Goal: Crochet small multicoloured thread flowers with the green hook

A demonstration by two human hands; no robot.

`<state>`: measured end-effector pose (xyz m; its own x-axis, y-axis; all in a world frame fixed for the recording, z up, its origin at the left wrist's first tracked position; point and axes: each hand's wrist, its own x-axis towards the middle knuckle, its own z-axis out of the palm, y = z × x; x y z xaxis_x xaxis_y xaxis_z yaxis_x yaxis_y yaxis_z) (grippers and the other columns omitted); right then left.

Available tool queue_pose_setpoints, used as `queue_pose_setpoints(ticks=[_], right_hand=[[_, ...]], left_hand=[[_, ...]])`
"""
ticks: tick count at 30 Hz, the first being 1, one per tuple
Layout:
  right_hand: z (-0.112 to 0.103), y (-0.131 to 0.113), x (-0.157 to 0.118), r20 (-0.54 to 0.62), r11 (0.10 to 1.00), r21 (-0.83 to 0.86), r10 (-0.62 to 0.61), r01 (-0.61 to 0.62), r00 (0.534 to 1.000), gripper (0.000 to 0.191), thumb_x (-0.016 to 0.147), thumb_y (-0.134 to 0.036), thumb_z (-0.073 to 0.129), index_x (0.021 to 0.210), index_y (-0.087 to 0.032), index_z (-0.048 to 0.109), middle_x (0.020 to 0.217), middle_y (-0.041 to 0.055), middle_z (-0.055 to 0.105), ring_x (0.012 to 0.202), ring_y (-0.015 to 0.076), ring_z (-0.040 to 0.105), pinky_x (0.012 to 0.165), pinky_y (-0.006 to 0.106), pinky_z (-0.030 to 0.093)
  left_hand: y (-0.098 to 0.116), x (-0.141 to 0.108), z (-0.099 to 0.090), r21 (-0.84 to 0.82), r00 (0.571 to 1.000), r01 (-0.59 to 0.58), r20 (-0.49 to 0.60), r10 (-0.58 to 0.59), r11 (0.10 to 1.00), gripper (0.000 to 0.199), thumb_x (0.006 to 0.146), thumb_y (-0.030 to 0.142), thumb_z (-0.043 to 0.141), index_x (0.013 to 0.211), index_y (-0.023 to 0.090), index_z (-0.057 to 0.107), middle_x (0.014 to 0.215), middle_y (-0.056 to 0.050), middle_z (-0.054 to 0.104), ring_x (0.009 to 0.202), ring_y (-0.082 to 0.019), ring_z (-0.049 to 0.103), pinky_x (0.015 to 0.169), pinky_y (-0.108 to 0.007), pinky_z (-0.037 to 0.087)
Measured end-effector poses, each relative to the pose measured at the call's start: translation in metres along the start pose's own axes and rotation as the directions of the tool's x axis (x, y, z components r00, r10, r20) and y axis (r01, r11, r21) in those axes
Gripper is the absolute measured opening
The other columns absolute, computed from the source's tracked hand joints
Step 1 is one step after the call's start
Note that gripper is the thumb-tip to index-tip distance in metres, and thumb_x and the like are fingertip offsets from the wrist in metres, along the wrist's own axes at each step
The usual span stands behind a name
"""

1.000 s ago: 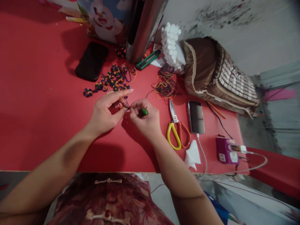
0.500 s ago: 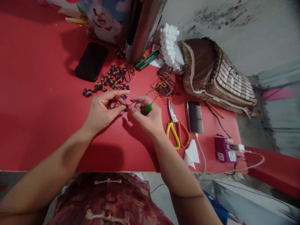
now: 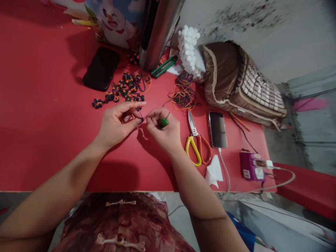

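Observation:
My left hand (image 3: 115, 122) pinches a small dark knotted piece of yarn (image 3: 141, 120) between thumb and fingers, with orange yarn looped over its index finger. Close on its right, my right hand (image 3: 165, 129) has thumb and index finger pressed together at the yarn's end. A green-handled tool (image 3: 164, 122) with a thin metal shaft rests within that hand's curled fingers. Knotted multicoloured yarn pieces (image 3: 126, 87) lie just beyond my left hand. Beyond my right hand is a loose tangle of yarn (image 3: 183, 96).
Scissors (image 3: 193, 131), a charging phone (image 3: 217, 129) and white tissue (image 3: 214, 171) lie to the right. Farther right sits a purple power socket (image 3: 250, 166). A black phone (image 3: 101, 69), green cutter (image 3: 165, 66), metal cylinder (image 3: 159, 38) and brown bag (image 3: 241, 80) stand or lie behind.
My right thumb and index finger have closed together at the yarn beside my left fingertips. The green-handled tool has tilted slightly in my right hand.

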<state>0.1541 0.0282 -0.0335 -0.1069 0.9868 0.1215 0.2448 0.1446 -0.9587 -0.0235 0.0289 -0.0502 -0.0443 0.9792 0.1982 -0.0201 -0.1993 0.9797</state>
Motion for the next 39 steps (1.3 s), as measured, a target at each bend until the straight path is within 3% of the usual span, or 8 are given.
queue_pose_setpoints(ticks=[4,15,21,26,31,35,37,39], right_hand=[[0.0,-0.002,0.001,0.07,0.989,0.108,0.093,-0.1,0.993,0.024,0.083,-0.031,0.07,0.105,-0.022,0.07,0.06,-0.012,0.051,0.053,0.0083,0.047,0.056,0.025,0.038],[0.002,0.003,0.006,0.095,0.964,0.138,0.217,-0.228,0.972,0.012,0.082,-0.03,0.073,0.085,-0.024,0.063,0.061,-0.0085,0.054,0.055,0.0105,0.05,0.058,0.026,0.041],[-0.006,0.004,0.005,0.104,0.949,-0.019,0.315,-0.314,0.944,0.036,0.096,-0.043,0.059,0.126,-0.024,0.058,0.073,-0.0102,0.053,0.051,0.0104,0.042,0.053,0.025,0.038],[-0.007,0.004,-0.029,0.038,0.94,-0.269,0.226,-0.208,0.973,0.032,0.093,-0.026,0.06,0.123,-0.02,0.068,0.099,0.0069,0.072,0.087,0.0228,0.067,0.088,0.041,0.058],[-0.029,-0.01,-0.071,0.011,0.89,-0.445,0.119,-0.102,0.993,0.038,0.099,-0.034,0.06,0.13,-0.018,0.073,0.136,0.0218,0.072,0.126,0.0367,0.069,0.118,0.056,0.053],[-0.066,-0.007,-0.087,-0.156,0.617,-0.777,0.001,-0.123,0.988,0.044,0.109,-0.036,0.048,0.141,-0.015,0.068,0.142,0.0259,0.068,0.133,0.0387,0.066,0.117,0.057,0.053],[-0.084,-0.003,-0.089,-0.205,0.395,-0.888,0.115,-0.234,0.972,0.05,0.107,-0.029,0.048,0.151,-0.01,0.06,0.146,0.0295,0.063,0.133,0.0403,0.064,0.116,0.056,0.052],[-0.096,0.0,-0.089,-0.213,0.333,-0.904,0.192,-0.267,0.958,0.049,0.104,-0.021,0.049,0.148,-0.005,0.061,0.137,0.0313,0.066,0.125,0.0413,0.067,0.11,0.054,0.052]], left_hand=[[-0.001,0.0,0.0,-0.037,1.0,0.007,-0.002,-0.007,0.999,0.044,0.075,0.012,0.084,0.117,0.021,0.092,0.077,-0.001,0.074,0.063,-0.01,0.046,0.061,-0.023,0.046],[-0.011,0.004,-0.002,-0.056,0.99,0.143,0.026,-0.142,0.988,0.049,0.068,0.018,0.088,0.117,0.02,0.091,0.077,0.0,0.072,0.064,-0.009,0.044,0.062,-0.024,0.043],[-0.019,0.011,-0.004,-0.094,0.985,0.175,0.011,-0.175,0.98,0.05,0.069,0.028,0.089,0.118,0.017,0.087,0.08,-0.001,0.074,0.074,-0.014,0.063,0.073,-0.029,0.057],[-0.019,0.013,-0.005,-0.12,0.983,0.184,0.001,-0.185,0.976,0.052,0.067,0.026,0.09,0.117,0.016,0.085,0.081,0.001,0.073,0.076,-0.014,0.067,0.079,-0.031,0.061],[-0.021,0.012,-0.004,-0.17,0.983,0.179,0.0,-0.182,0.969,0.051,0.063,0.025,0.089,0.113,0.016,0.084,0.079,0.001,0.072,0.076,-0.015,0.068,0.077,-0.032,0.063],[-0.021,0.012,-0.004,-0.215,0.982,0.179,-0.016,-0.187,0.96,0.05,0.063,0.024,0.088,0.112,0.016,0.084,0.078,0.001,0.07,0.071,-0.013,0.065,0.07,-0.032,0.065],[-0.021,0.013,-0.002,-0.236,0.98,0.184,-0.029,-0.196,0.954,0.049,0.064,0.021,0.086,0.113,0.016,0.084,0.078,0.001,0.069,0.068,-0.013,0.063,0.066,-0.032,0.065],[-0.02,0.012,0.001,-0.25,0.978,0.189,-0.043,-0.206,0.95,0.048,0.065,0.018,0.085,0.113,0.016,0.084,0.079,0.0,0.07,0.068,-0.013,0.064,0.063,-0.03,0.063]])
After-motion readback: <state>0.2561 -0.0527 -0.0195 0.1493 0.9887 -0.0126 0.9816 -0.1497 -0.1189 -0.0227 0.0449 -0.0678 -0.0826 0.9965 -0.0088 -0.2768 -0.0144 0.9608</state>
